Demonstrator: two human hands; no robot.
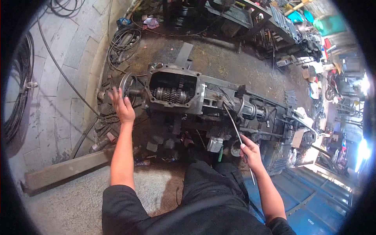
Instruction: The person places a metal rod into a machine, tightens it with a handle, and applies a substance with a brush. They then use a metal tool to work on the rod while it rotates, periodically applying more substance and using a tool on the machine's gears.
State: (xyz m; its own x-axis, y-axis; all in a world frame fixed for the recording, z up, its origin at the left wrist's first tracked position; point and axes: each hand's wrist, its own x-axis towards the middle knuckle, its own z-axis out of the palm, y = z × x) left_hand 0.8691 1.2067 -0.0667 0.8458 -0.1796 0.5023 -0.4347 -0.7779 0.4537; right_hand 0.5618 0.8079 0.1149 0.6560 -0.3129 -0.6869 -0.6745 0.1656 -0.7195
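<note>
In the middle of the head view lies an open gearbox [199,94], its gears [172,94] showing through the rectangular opening. My left hand [123,107] is open, fingers stretched upward right at the lower rim of a round metal wheel [126,81] on the gearbox's left end. A thin, straight metal rod [235,127] is gripped in my right hand [250,152], fingers wrapped round its lower half. The rod's upper tip overlaps the shaft assembly [229,102] right of the housing, and its lower end sticks out below my hand.
A long metal beam [66,171] lies at lower left, near coiled cables [124,45] and a tiled wall [58,113]. At the upper right stands a bench [280,25] loaded with metal parts. A blue metal panel [313,203] fills the lower right.
</note>
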